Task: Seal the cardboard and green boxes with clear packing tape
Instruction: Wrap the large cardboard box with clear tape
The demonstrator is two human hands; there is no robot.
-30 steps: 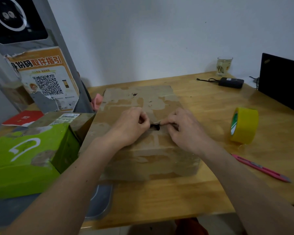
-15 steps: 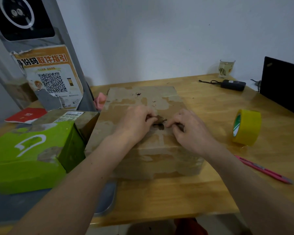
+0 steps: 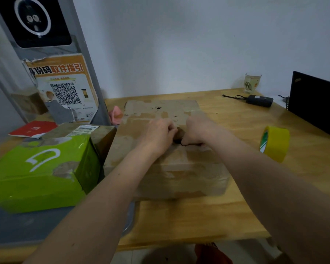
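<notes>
Both hands meet on top of the cardboard box (image 3: 171, 141), which lies flat near the middle of the wooden table (image 3: 227, 210). The left hand (image 3: 156, 136) has its fingers curled in and its grip appears closed on a small brown flap of torn cardboard (image 3: 180, 133) that stands up from the box's top. The right hand (image 3: 197, 130) is curled too, knuckles up, pressed against the same spot from the other side; its fingertips are tucked under, so I cannot tell whether its grip holds the flap or only bears down on the box. A dark hole shows in the box's top just below the two hands.

The box's surface is scuffed, with pale patches where the outer layer has peeled away.

The green box (image 3: 40, 168) sits to the left of it, close alongside, resting on a grey surface at the table's edge; a white arrow mark is on its top and its skin is torn in places. Behind it stands a smaller brown box (image 3: 95, 132) with a shipping label.

To the right, well apart from the hands, a roll of tape (image 3: 274, 142) stands on its edge on the table. Farther back lie a black adapter (image 3: 259, 101) with its cord, a glass cup (image 3: 252, 82) by the wall, and a dark laptop (image 3: 314, 103) at the right edge. A red booklet (image 3: 33, 128) lies at far left, below a poster with a QR code (image 3: 65, 92).
</notes>
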